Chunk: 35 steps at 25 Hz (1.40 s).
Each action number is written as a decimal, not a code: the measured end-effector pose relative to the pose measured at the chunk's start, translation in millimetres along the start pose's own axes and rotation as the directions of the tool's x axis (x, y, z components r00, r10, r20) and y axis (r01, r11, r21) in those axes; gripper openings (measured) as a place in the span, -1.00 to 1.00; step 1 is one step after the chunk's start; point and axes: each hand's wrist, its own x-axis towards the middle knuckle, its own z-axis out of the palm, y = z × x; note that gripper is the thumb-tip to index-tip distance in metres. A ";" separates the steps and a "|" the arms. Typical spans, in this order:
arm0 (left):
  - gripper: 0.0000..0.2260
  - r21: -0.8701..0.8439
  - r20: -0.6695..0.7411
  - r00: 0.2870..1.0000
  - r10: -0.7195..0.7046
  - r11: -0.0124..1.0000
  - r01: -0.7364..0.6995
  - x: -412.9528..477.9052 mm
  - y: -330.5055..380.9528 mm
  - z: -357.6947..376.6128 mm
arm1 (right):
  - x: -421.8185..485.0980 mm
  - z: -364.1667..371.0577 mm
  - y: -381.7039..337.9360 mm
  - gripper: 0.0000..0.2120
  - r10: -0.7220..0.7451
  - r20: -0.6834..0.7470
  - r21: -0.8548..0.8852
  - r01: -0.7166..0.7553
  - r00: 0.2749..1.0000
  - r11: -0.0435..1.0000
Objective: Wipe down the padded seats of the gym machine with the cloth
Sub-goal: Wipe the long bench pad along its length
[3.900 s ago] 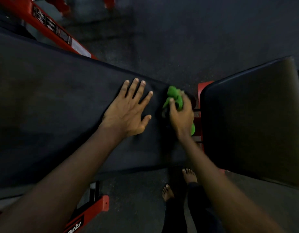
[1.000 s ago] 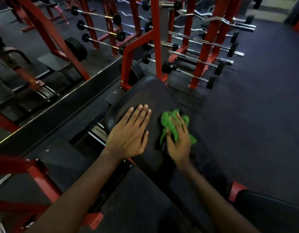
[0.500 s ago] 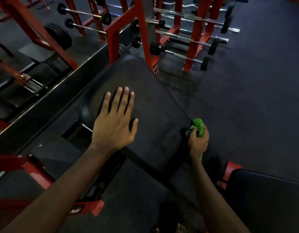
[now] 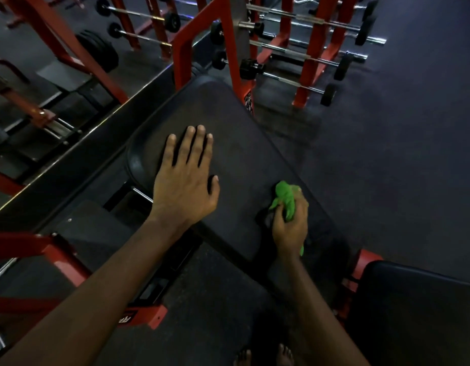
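The right hand [image 4: 290,228] has carried the green cloth [image 4: 285,196] back up onto the long padded seat [image 4: 236,133]. Half a second ago it was wrapped over the pad's right edge near the near corner. Now the cloth sits on the top surface just inside that edge, bunched, with the fingers curled tight round it and a tail hanging below the wrist. A second ago the same hand lay flatter on the cloth in the middle of the pad, right beside the left hand.

The left hand [image 4: 185,186] rests flat near the pad's left edge, fingers straight and slightly spread, holding nothing. It has barely shifted and seems to be bracing.

My reading is that the middle and the right edge have had a pass, and the far end toward the rack of barbells [image 4: 311,52] is probably next. The second pad [image 4: 418,313] at lower right, apart from both hands, appears to be waiting. Nearly four seconds ago the cloth was down in the gap between the two pads.
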 end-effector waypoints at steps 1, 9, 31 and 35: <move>-0.35 -0.033 -0.014 0.999 0.034 0.999 -0.035 1.1 10.1 1.1 | 19.5 -0.9 5.1 -0.51 0.107 -0.039 -0.001 -0.107 0.994 0.994; -0.44 0.027 0.109 0.928 0.357 0.932 -0.362 4.0 70.8 47.0 | -32.2 -34.8 40.2 -0.40 0.130 0.126 0.174 -0.150 0.984 0.973; -0.43 0.103 0.092 0.942 0.323 0.938 -0.331 3.5 75.2 47.9 | 5.3 -63.2 -27.2 -0.50 -0.105 0.076 -0.408 0.127 0.992 0.904; -0.43 0.107 0.074 0.942 0.328 0.936 -0.335 3.9 75.9 50.5 | -25.8 -58.8 -9.2 -0.53 -0.010 0.204 -0.233 0.059 0.979 0.971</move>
